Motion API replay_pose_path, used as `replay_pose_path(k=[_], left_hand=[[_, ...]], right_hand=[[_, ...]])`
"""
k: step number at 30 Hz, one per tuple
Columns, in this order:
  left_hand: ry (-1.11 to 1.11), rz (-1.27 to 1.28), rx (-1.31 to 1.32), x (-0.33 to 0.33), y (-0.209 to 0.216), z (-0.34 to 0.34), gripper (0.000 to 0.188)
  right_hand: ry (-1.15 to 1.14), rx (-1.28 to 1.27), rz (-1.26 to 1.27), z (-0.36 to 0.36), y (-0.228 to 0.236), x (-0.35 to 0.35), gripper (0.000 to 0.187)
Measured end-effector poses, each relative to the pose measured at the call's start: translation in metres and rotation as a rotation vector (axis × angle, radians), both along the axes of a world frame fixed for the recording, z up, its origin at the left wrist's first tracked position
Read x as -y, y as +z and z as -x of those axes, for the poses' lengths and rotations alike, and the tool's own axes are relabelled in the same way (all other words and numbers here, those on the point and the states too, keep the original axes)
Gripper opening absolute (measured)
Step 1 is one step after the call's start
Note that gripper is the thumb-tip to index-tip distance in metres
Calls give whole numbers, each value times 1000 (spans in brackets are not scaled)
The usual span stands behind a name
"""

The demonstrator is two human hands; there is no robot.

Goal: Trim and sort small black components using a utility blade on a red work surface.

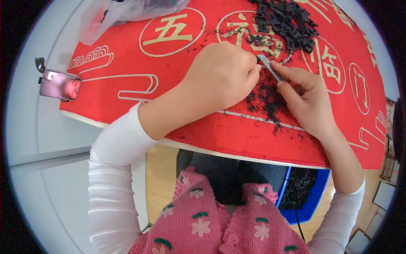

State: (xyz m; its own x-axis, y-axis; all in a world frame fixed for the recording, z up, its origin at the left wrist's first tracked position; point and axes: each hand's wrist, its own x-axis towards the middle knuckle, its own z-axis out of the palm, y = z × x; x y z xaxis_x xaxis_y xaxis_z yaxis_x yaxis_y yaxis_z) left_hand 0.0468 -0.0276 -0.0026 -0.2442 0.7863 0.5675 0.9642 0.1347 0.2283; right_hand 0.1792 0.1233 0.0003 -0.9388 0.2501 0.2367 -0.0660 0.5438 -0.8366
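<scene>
My left hand point(224, 74) is closed in a fist above the red mat point(186, 118), its knuckles upward. A dark bit shows at its thumb side, but what the fingers hold is mostly hidden. My right hand point(311, 95) pinches a narrow grey metal blade point(270, 67) between thumb and fingers. The blade's far end points up and left, close beside the left fist. Under and between the hands lie black shavings point(270, 99), scattered over the mat.
A heap of small black plastic parts point(289, 25) lies beyond my hands. At the far left is a clear plastic bag point(127, 10) with dark contents. A phone point(60, 84) stands left of the mat. Below the table edge sits a blue tray point(311, 207) with black bits.
</scene>
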Motion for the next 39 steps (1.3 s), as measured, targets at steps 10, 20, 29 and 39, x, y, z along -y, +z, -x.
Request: replay_pose_path(k=[10,20,29,39], left_hand=[[-32,-15,-5,1,3,-3,25],[-33,-20,-15,0,3,-3,27],[-38,-9,-15,0,2,-8,26],[-36,-15,-8,0,1,-10,25]], right_hand=[[18,22,22,-2,0,1,32],[32,-6,-25,-1,-1,0,32],[42,-72,-88,-3,-6,-1,31],[11,79,46,-4,6,3,33]])
